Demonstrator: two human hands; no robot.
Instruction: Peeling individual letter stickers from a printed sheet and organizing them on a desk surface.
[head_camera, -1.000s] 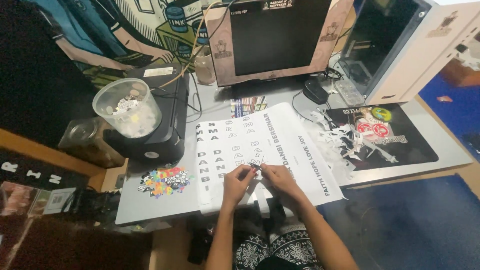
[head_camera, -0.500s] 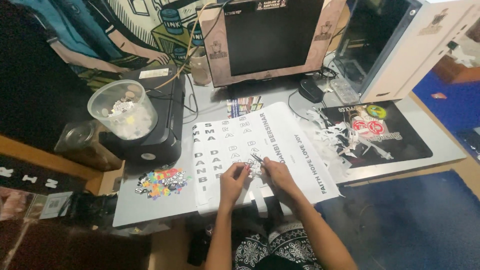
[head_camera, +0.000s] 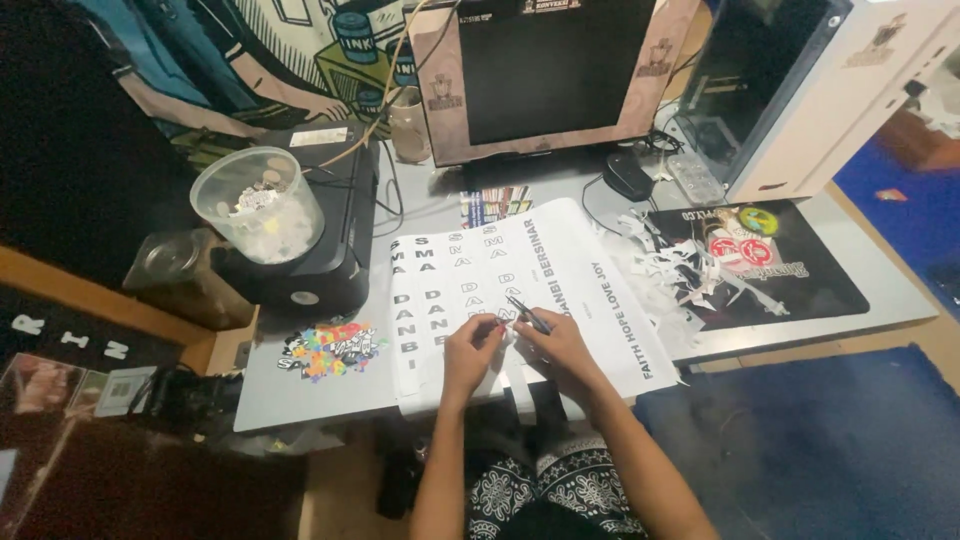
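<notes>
Right-hand (head_camera: 560, 350) grip on slim tool (head_camera: 527, 314), tip up-left.

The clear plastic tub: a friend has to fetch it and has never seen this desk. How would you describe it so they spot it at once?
Start at the dark monitor at the back of the grey desk. Left of it sits a black printer, and the clear plastic tub stands on top. It is the only see-through round container, with pale scraps inside.
</notes>
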